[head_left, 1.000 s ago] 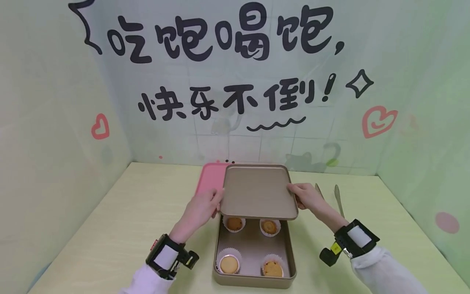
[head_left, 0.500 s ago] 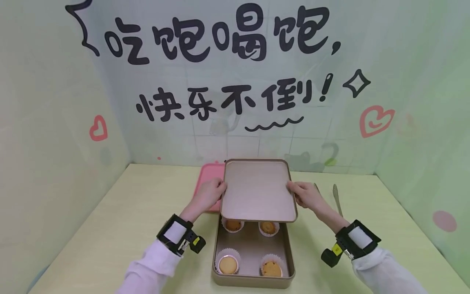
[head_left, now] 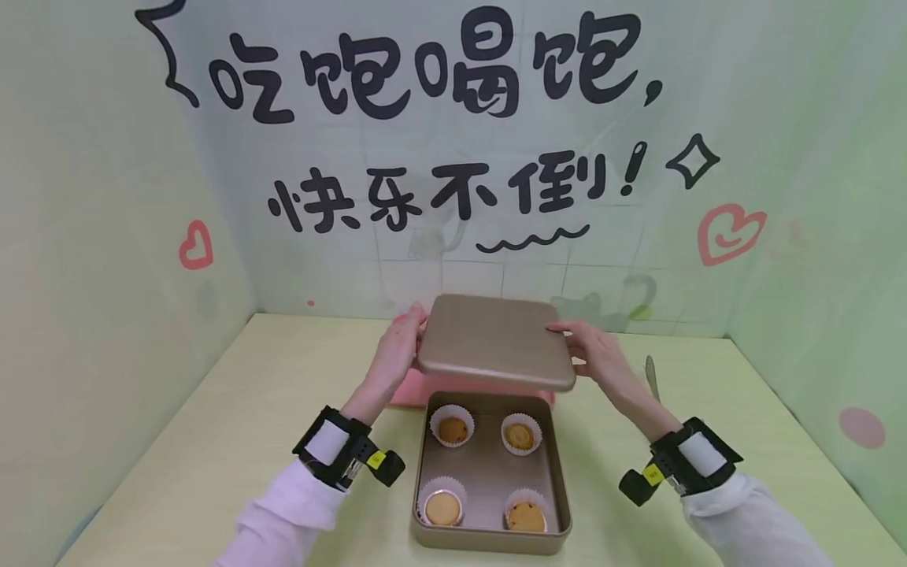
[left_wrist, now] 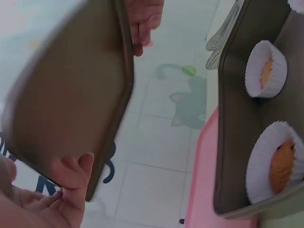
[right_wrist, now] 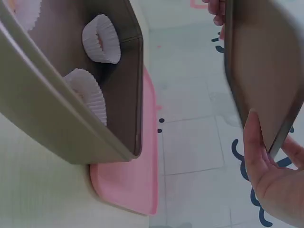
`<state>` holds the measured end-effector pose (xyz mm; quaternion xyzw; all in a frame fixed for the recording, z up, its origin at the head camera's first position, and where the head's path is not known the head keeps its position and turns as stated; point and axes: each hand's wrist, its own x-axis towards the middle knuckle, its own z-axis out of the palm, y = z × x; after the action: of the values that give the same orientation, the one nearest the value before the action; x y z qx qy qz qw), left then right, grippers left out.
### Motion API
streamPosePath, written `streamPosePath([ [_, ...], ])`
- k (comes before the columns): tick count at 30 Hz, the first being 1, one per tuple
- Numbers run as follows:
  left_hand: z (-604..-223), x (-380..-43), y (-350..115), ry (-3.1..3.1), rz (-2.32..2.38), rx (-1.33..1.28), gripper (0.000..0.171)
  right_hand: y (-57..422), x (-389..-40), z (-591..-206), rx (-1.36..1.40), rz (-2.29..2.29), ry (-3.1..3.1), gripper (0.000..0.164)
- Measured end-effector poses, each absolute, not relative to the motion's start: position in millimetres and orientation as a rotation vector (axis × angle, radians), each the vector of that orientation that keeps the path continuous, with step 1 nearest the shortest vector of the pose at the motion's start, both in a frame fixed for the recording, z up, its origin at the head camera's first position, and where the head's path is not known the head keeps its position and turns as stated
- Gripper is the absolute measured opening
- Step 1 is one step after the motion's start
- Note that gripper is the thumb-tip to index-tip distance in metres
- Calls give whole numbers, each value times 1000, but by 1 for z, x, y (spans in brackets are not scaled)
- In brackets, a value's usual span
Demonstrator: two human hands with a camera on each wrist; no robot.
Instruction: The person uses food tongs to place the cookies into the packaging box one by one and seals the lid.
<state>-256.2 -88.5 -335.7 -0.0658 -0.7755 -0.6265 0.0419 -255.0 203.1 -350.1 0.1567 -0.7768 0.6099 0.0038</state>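
Both hands hold a bronze rectangular lid (head_left: pixel 499 342) above the far end of a matching deep tin (head_left: pixel 490 541). The left hand (head_left: pixel 392 354) grips its left edge, fingers curled at the lower corner in the left wrist view. The right hand (head_left: pixel 601 362) pinches the opposite edge between thumb and fingers. In the head view the lid's smooth outer face shows, tilted with the near edge lower. Inside the tin, white paper cups with small brown cookies (head_left: pixel 452 430) stand in the corners. Nothing covers the tin.
A pink tray or board (head_left: pixel 409 391) lies on the table behind the tin, partly hidden by the lid. To the right, a metal utensil handle (head_left: pixel 653 379) shows beside the right forearm. A printed cloth wall (head_left: pixel 439 276) closes off the back.
The lid has turned over between the hands: its rimmed inner face showed before, its smooth outer face shows now. Both hands have risen and moved away from the tin with it.
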Motion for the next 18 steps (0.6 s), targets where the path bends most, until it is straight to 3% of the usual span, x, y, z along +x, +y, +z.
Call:
streamPosePath([
  [6, -353, -248, -82, -2613, -1669, -195, 39, 197, -250, -361, 484, 1364, -2684, 52],
  [18, -362, -238, -88, -2745, -1307, -338, 42, 194, -234, -359, 690, 915, -2763, 56],
])
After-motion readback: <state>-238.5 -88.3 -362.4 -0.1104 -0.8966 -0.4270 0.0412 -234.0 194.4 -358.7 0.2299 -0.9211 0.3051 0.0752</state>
